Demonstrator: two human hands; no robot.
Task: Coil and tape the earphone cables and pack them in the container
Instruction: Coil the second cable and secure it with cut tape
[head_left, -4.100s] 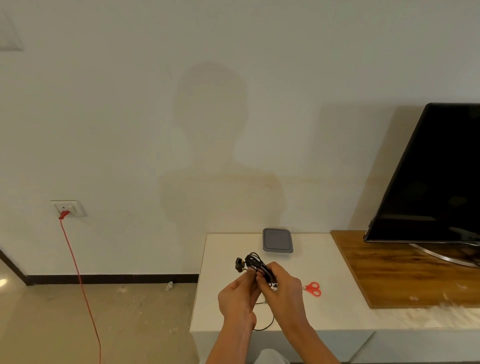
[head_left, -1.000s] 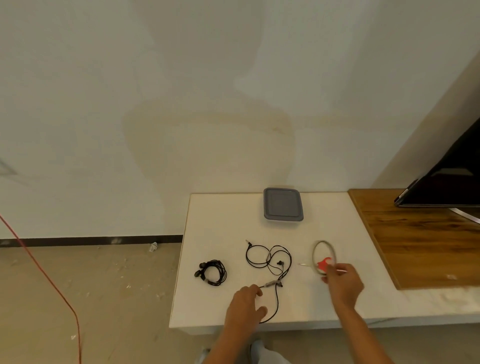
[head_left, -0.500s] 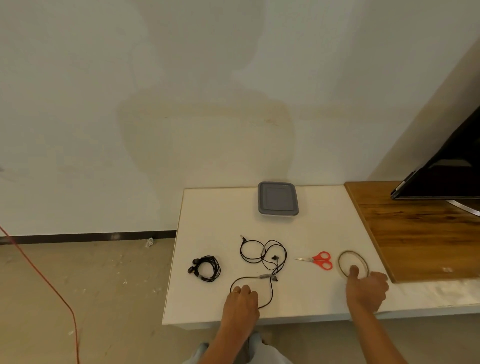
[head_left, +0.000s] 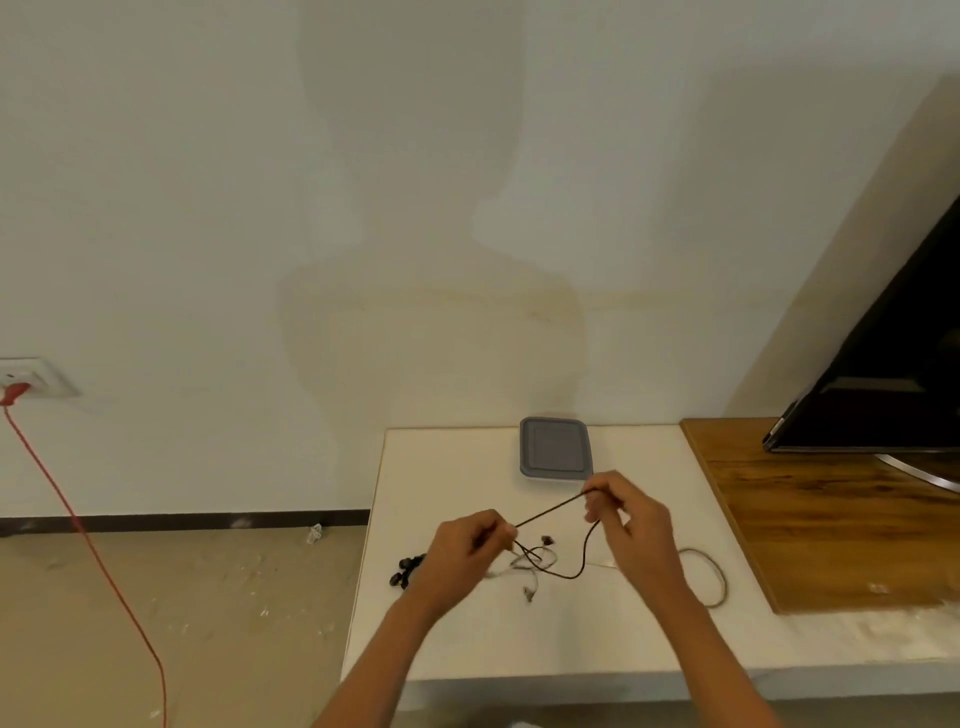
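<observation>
A loose black earphone cable (head_left: 550, 507) is stretched taut between my two hands above the white table (head_left: 452, 644). My left hand (head_left: 462, 551) pinches one end and my right hand (head_left: 628, 519) pinches the other; the rest of the cable droops in a loop to the table. A coiled black earphone set (head_left: 406, 569) lies at the left, partly hidden behind my left wrist. The grey lidded container (head_left: 555, 449) sits at the table's far edge. A clear tape roll (head_left: 709, 577) lies flat to the right of my right forearm.
A wooden board (head_left: 821, 525) covers the table's right part and carries a black TV (head_left: 883, 395) on a stand. A red cord (head_left: 78, 525) runs from a wall socket down to the floor at the left. The scissors are hidden from view.
Both hands have risen off the table. They took hold of the loose earphone cable and pulled a length of it taut between them. The right hand left the tape roll.
</observation>
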